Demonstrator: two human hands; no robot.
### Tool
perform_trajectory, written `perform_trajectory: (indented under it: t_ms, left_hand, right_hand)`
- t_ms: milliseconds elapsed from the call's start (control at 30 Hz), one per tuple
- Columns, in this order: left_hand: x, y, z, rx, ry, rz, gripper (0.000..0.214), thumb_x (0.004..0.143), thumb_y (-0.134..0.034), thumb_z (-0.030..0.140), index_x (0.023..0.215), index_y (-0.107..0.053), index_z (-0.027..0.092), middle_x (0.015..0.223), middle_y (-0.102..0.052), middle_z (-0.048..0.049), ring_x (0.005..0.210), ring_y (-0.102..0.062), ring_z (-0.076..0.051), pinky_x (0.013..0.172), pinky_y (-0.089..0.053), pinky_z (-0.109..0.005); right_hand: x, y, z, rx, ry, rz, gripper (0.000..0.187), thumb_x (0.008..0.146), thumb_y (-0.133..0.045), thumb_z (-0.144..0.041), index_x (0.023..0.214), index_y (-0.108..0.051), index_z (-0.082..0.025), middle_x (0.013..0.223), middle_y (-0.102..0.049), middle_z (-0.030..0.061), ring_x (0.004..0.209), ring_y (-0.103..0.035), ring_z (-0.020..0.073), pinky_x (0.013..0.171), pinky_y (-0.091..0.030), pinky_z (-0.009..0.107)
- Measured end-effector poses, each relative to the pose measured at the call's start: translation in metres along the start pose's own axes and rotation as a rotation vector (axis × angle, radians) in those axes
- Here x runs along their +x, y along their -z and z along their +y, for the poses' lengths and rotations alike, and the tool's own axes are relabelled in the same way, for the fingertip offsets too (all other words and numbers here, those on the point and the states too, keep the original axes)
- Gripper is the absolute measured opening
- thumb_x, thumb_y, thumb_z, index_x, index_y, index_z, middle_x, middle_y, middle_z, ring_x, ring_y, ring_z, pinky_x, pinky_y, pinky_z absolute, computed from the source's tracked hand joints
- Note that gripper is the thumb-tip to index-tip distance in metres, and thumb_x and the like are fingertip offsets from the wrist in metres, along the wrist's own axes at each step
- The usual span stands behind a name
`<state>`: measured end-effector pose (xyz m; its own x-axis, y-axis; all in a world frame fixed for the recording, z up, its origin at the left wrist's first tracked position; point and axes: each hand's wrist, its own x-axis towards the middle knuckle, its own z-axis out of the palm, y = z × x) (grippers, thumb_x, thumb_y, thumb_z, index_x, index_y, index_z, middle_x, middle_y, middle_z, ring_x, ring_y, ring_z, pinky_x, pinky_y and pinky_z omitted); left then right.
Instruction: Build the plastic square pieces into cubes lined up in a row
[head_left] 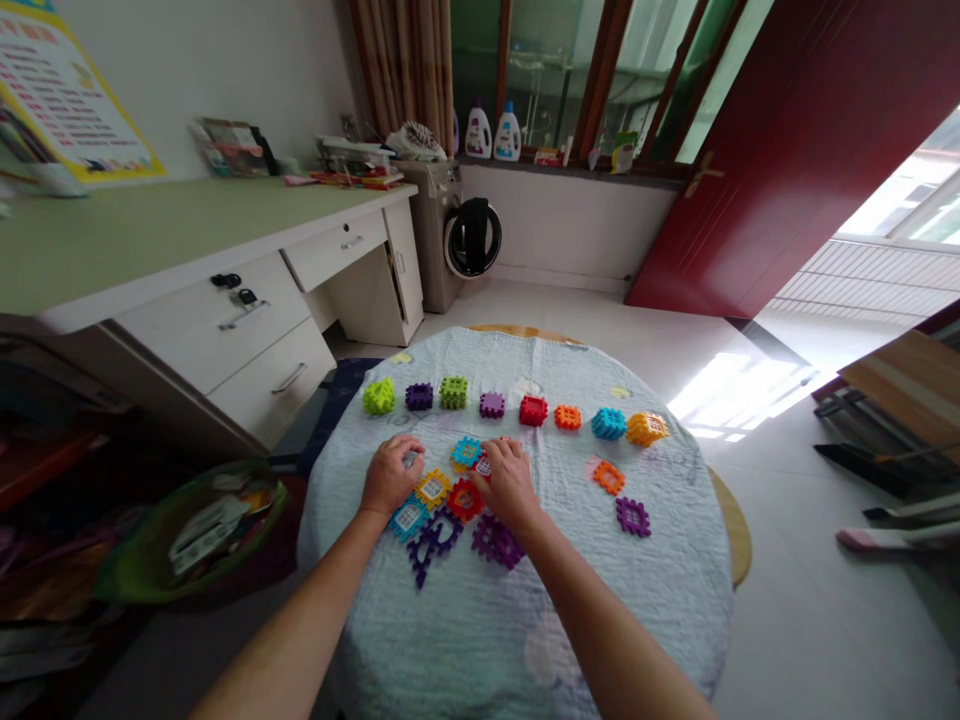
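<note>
A round table with a pale blue quilted cloth holds toy plastic blocks. Several assembled cubes stand in a row at the far side, from a green cube to an orange cube. Flat loose pieces lie in a cluster in the middle, among them a yellow piece, a red piece and a purple piece. My left hand rests curled on a piece at the cluster's left edge. My right hand lies fingers-down over pieces beside a blue piece.
An orange piece and a purple piece lie apart at the right. A white desk with drawers stands at the left, a green basket on the floor beside the table. A red door is open at the right.
</note>
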<state>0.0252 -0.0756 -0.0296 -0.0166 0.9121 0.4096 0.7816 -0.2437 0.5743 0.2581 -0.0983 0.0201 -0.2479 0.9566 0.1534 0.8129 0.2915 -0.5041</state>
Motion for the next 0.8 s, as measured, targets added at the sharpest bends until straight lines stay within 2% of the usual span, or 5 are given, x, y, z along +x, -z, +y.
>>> perform_trajectory:
  t_ms: [100,267,433,600,800]
  left_hand:
    - [0.0,0.001,0.002,0.006,0.003,0.001,0.013,0.076,-0.051,0.023,0.078,-0.064,0.02,0.095,-0.068,-0.008,0.098,-0.062,-0.024,0.095,-0.048,-0.039]
    - [0.0,0.002,0.004,0.001,0.001,0.005,0.012,0.076,-0.051,0.022,0.078,-0.063,0.021,0.095,-0.068,-0.0077,0.097,-0.062,-0.024,0.095,-0.049,-0.039]
    - [-0.001,0.001,0.004,0.001,-0.004,-0.004,0.013,0.075,-0.051,0.021,0.078,-0.063,0.02,0.094,-0.068,-0.0074,0.096,-0.062,-0.023,0.095,-0.048,-0.038]
    - [0.0,0.001,0.003,0.001,-0.004,0.0,0.014,0.075,-0.051,0.022,0.078,-0.064,0.021,0.094,-0.068,-0.0073,0.097,-0.063,-0.024,0.095,-0.048,-0.038]
    - [0.001,0.0,0.0,0.005,-0.008,-0.01,0.014,0.075,-0.051,0.024,0.078,-0.064,0.021,0.094,-0.068,-0.0078,0.097,-0.063,-0.024,0.095,-0.048,-0.039]
  right_hand:
    - [0.015,-0.011,-0.005,-0.026,-0.023,-0.032,0.047,0.083,-0.061,-0.04,0.127,-0.055,-0.022,0.126,-0.06,0.0101,0.117,-0.047,0.0296,0.1,-0.035,0.042]
    - [0.018,-0.011,-0.003,-0.051,-0.005,-0.013,0.033,0.084,-0.061,-0.036,0.114,-0.064,-0.023,0.111,-0.067,0.0077,0.108,-0.052,0.0261,0.098,-0.035,0.038]
    - [0.005,0.028,0.033,0.1,-0.164,0.064,0.036,0.096,-0.039,-0.041,0.087,-0.066,-0.02,0.079,-0.068,0.0043,0.078,-0.06,0.0173,0.076,-0.041,0.027]
    - [-0.018,0.068,0.084,-0.032,-0.399,-0.093,0.05,0.097,-0.028,-0.043,0.063,-0.056,-0.02,0.061,-0.061,0.0025,0.063,-0.058,0.0154,0.061,-0.038,0.025]
    - [-0.043,0.069,0.092,-0.291,-0.611,-0.005,0.032,0.086,-0.053,-0.043,0.104,-0.061,-0.019,0.095,-0.069,0.0136,0.087,-0.064,0.0263,0.066,-0.041,0.031]
